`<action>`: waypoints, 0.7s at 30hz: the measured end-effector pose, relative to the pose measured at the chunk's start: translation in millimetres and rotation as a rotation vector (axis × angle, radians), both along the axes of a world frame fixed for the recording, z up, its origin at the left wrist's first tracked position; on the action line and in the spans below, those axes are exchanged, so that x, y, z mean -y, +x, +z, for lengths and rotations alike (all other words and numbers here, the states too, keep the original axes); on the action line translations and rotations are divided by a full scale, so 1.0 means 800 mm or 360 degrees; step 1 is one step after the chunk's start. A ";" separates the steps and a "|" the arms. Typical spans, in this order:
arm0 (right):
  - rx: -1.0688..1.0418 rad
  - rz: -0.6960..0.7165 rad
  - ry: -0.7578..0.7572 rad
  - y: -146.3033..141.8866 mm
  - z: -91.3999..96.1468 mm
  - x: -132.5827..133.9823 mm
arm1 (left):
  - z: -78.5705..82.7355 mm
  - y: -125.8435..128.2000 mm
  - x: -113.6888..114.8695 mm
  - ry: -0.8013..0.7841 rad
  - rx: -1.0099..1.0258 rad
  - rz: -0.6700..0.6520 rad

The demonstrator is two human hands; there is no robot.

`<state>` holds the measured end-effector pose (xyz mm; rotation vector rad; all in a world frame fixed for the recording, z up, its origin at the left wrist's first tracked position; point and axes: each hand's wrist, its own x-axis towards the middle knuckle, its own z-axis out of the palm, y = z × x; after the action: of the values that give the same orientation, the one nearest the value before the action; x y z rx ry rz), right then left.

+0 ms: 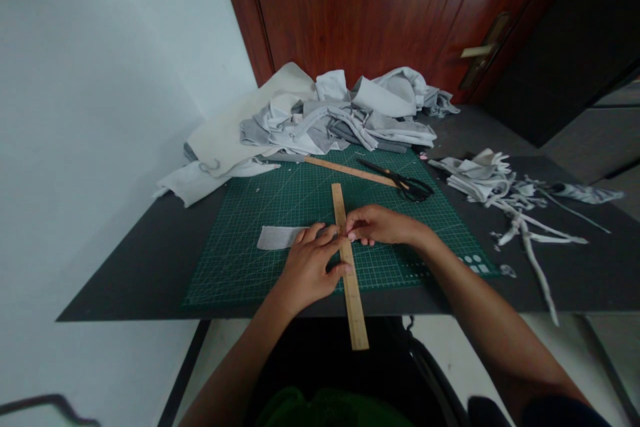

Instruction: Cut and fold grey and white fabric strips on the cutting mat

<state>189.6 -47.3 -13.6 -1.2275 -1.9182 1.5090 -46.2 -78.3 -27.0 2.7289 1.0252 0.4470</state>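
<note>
Two hands meet at the ruler (355,307): the left hand (313,265) lies flat, fingers spread, over cloth strip (277,237) and ruler; the right hand's (373,225) fingertips are bunched beside it, any hold unclear. Even pressure should keep the strip square on the mat (240,277); its right end is hidden.

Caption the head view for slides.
Left hand on pale strip, right hand at wooden ruler, over a green mat.
</note>
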 end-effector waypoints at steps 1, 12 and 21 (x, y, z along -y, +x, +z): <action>0.0009 0.0002 0.0022 0.000 0.000 0.000 | 0.000 0.000 0.000 -0.0010 0.0005 -0.0002; 0.0085 -0.0006 0.0257 0.000 -0.008 -0.006 | 0.000 0.000 0.001 -0.0036 0.0045 0.0009; 0.0254 -0.0205 0.0543 0.003 -0.008 -0.009 | -0.004 -0.001 0.000 -0.0025 0.0060 0.0008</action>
<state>191.7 -40.3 -19.8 -1.3141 -2.0471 0.9934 -46.9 -78.3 -29.9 2.6942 1.0220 0.4873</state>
